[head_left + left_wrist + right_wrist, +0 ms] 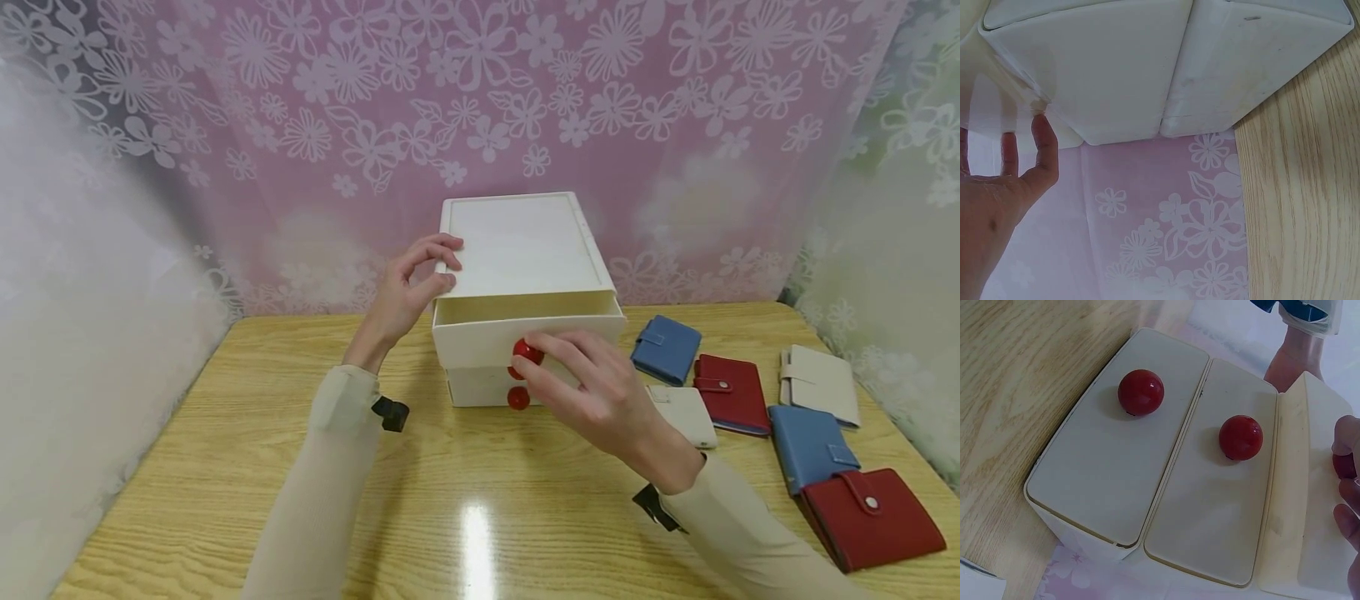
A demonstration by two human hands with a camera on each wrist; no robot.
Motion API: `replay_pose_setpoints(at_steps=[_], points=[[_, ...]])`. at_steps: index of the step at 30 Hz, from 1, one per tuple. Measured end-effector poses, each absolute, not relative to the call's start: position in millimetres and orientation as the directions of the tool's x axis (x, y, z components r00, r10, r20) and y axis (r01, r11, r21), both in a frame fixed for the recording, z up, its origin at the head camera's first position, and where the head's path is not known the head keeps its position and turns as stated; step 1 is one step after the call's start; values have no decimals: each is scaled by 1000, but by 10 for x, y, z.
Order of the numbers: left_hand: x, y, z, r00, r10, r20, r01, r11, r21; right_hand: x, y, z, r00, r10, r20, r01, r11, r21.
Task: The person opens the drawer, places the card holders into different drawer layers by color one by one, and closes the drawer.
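A white drawer cabinet (517,242) with three stacked drawers stands at the back of the table. Its top drawer (472,344) is pulled partway out, showing a narrow strip of the inside. My right hand (600,387) pinches that drawer's round red knob (529,350) between thumb and fingers. In the right wrist view, the middle drawer's red knob (1240,437) and the bottom drawer's red knob (1140,392) sit on closed fronts. My left hand (408,283) rests against the cabinet's upper left edge, fingertips on its top.
To the right on the wooden table (300,467) lie several snap-strap wallets: a small blue one (667,348), a dark red one (731,392), two cream ones (821,385), another blue one (810,446) and a larger red one (873,517). A pink floral curtain (337,167) hangs behind.
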State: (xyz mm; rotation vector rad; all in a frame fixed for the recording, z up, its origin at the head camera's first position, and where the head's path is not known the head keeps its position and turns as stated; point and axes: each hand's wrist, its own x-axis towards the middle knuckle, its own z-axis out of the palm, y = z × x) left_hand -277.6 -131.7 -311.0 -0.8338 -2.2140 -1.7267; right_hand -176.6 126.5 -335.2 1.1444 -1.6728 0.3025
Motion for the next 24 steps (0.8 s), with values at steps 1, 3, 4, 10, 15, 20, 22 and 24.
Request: replay_pose_setpoints(at_steps=[1,3,4,10,15,20,22,24], points=[[-2773,-1318,-3110,-817,300,492,550,154,821,-1759,1265,-3352,-2,-536,844,-795,513,324],[-2769,-1321,-3111,-817,299,493,552,156,819,-1742,1265,-3350,4,-540,842,-793,511,331],[-2766,-1322,-3109,-817,298,494,552,156,819,-1735,1265,-3349,5,-541,841,-792,511,333],[-2768,-1317,-3105,-817,298,493,549,145,823,-1701,1255,-3332,55,-527,848,-788,499,361],[-2781,-1319,-3118,-818,302,490,547,144,825,-1666,1267,-3339,58,-528,847,-779,506,369],[-2795,-1318,-3126,-818,301,489,546,140,826,-1633,1265,-3341,70,-521,851,-772,512,377],[-2794,-1316,-3123,-820,301,487,543,138,828,-1623,1254,-3337,92,-509,856,-772,507,384],[-2792,-1315,-3122,-820,301,487,542,137,829,-1615,1240,-3333,117,-494,861,-773,500,392]])
